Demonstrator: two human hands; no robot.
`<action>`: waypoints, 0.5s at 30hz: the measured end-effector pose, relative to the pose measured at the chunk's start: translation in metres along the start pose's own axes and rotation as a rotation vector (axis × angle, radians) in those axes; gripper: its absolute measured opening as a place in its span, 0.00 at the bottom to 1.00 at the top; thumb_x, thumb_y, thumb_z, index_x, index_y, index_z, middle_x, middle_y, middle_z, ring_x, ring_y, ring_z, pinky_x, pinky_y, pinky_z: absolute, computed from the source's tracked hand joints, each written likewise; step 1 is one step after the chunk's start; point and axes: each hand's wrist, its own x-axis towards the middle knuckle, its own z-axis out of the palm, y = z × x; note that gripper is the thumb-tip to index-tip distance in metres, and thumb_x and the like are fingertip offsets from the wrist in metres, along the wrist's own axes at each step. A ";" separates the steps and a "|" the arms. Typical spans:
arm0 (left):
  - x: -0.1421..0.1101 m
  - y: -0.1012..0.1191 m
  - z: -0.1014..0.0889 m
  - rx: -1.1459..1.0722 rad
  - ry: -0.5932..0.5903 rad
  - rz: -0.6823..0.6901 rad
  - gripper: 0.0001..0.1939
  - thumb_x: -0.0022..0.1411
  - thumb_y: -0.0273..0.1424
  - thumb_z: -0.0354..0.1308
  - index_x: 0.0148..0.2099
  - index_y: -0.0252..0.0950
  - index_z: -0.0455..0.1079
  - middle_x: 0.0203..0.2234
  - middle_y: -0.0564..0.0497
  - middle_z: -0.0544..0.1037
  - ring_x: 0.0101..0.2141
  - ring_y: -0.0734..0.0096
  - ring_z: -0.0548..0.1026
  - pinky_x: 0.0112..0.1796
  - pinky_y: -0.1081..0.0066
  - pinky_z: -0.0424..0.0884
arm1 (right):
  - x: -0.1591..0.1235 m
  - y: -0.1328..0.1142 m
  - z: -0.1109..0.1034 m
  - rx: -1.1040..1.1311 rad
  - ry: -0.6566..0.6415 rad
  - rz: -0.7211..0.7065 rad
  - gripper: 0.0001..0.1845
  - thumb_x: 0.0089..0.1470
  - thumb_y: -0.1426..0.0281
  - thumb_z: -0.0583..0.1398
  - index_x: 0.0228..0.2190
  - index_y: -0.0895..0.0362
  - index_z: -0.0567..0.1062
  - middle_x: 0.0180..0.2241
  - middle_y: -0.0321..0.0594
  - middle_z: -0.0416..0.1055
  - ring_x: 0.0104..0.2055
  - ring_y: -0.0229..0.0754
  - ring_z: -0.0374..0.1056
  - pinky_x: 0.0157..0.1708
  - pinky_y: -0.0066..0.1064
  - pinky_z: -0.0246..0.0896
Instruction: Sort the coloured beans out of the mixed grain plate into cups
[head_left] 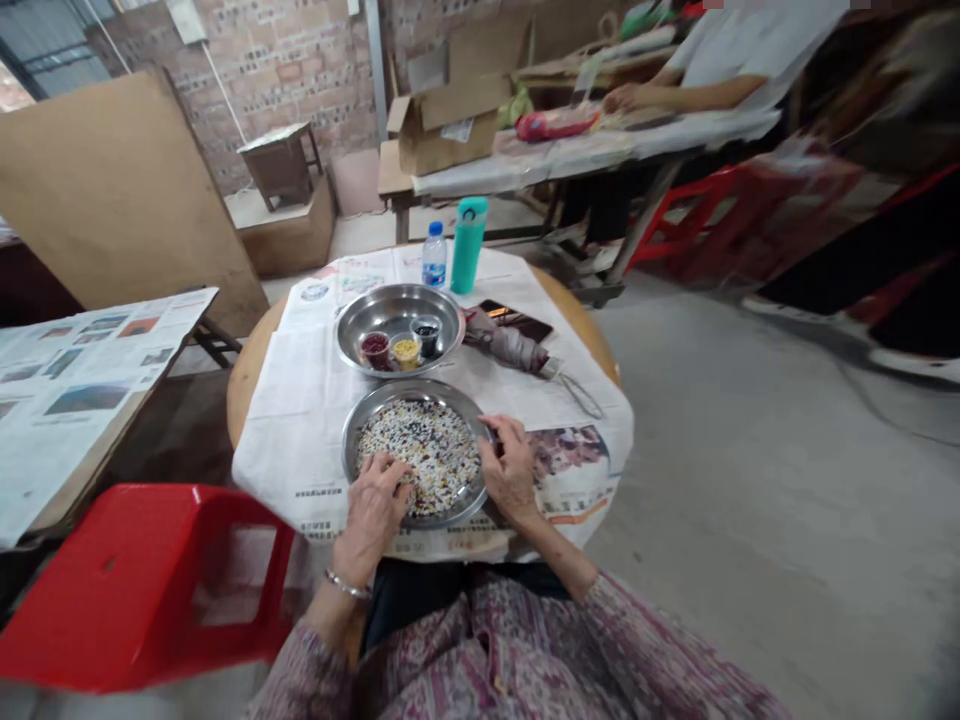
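Note:
A round steel basin near the table's front edge holds a spread of mixed grains and beans, white, black, yellow and dark red. My left hand reaches over the near left rim, its fingers curled down into the mix; what lies between the fingertips is too small to make out. At the right rim, my right hand holds the basin's edge with bent fingers. Behind stands a second steel basin with three small clear cups: a red-filled cup, a yellow-filled cup and a black-filled cup.
Newspaper covers the round table. Beyond the basins are a water bottle, a teal flask, a folded umbrella and a phone. A red stool stands at left. Another person works at a far table.

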 end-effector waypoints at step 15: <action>-0.002 0.001 0.000 -0.051 -0.092 0.024 0.10 0.70 0.24 0.56 0.49 0.40 0.73 0.43 0.50 0.78 0.47 0.66 0.75 0.57 0.63 0.72 | -0.001 -0.001 -0.007 -0.047 -0.008 0.016 0.13 0.56 0.68 0.59 0.43 0.54 0.78 0.44 0.46 0.72 0.51 0.50 0.69 0.54 0.48 0.64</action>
